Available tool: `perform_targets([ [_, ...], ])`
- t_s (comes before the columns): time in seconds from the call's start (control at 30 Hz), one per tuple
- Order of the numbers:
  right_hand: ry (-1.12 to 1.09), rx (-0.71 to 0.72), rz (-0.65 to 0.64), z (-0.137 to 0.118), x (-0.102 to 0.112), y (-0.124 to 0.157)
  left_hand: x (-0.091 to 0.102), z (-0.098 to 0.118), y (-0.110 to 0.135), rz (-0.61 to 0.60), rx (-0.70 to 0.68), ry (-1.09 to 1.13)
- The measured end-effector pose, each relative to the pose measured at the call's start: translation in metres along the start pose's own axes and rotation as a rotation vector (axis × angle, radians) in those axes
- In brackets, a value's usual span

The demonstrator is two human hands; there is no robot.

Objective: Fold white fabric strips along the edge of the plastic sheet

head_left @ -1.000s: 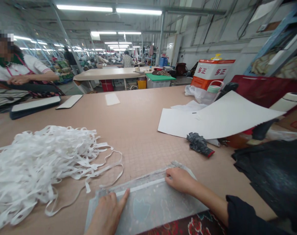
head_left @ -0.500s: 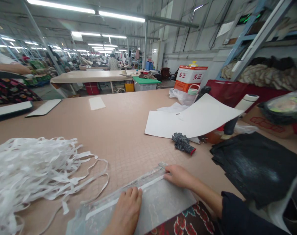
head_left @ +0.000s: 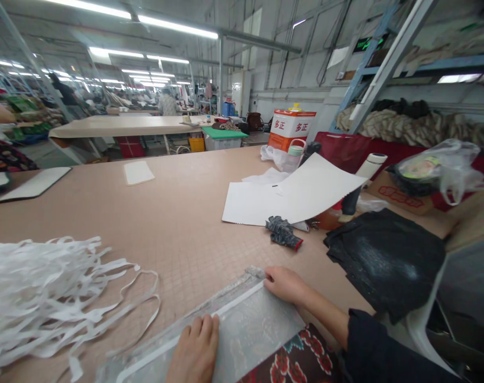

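At the left edge, a tangled heap of narrow white fabric strips point(head_left: 38, 303) lies on a tan tabletop point(head_left: 186, 207), with a few loose ends trailing right. Behind the heap is a pale, dark-edged panel point(head_left: 36, 184); a small white rectangular sheet point(head_left: 139, 173) lies to the right of that panel.

At the bottom centre, a greyish, see-through sheet point(head_left: 250, 332) lies slantwise at the near edge of the table, a straight white tape point(head_left: 232, 305) running along its far side. The person's left hand point(head_left: 194, 348) rests palm down on the sheet, fingers stretched and close together, fingertips at the tape. Further right, the right hand point(head_left: 284, 285) is at the tape's upper end, fingers curled; whether they pinch anything cannot be told. Below it shows dark cloth with red flowers point(head_left: 292, 361).

Beyond the right hand lie a crumpled grey knit glove point(head_left: 282, 232) with a red cuff and a large, bent white board point(head_left: 293, 191). At the right is a stack of black sheets point(head_left: 385, 260).
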State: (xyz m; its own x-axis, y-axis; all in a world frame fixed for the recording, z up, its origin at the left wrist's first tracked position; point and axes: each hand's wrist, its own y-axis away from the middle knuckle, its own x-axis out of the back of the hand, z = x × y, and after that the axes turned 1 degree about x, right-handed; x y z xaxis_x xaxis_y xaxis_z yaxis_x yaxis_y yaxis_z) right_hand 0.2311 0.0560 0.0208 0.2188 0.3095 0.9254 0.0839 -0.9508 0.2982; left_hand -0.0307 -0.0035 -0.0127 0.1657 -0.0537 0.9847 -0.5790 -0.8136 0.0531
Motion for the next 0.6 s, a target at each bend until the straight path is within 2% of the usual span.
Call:
perform_targets([
  [0.2, 0.1, -0.027, -0.018, 0.002, 0.006, -0.003, 0.004, -0.003, 0.001, 0.0, 0.019, 0.036],
  [0.33, 0.171, -0.012, 0.064, -0.01, 0.01, 0.004, 0.01, -0.007, 0.0, 0.0, -0.014, 0.102],
  [0.4, 0.185, 0.159, 0.146, -0.028, 0.001, 0.013, 0.012, -0.005, -0.002, -0.005, -0.009, 0.107],
  [0.5, 0.163, 0.595, 0.237, -0.057, -0.021, 0.028, 0.013, -0.002, -0.004, -0.018, 0.026, 0.099],
  [0.53, 0.155, 0.695, 0.249, -0.063, -0.028, 0.032, 0.013, -0.003, -0.002, -0.031, 0.027, 0.102],
  [0.6, 0.142, 0.772, 0.257, -0.064, -0.038, 0.038, 0.01, -0.012, 0.009, -0.066, 0.019, 0.113],
])
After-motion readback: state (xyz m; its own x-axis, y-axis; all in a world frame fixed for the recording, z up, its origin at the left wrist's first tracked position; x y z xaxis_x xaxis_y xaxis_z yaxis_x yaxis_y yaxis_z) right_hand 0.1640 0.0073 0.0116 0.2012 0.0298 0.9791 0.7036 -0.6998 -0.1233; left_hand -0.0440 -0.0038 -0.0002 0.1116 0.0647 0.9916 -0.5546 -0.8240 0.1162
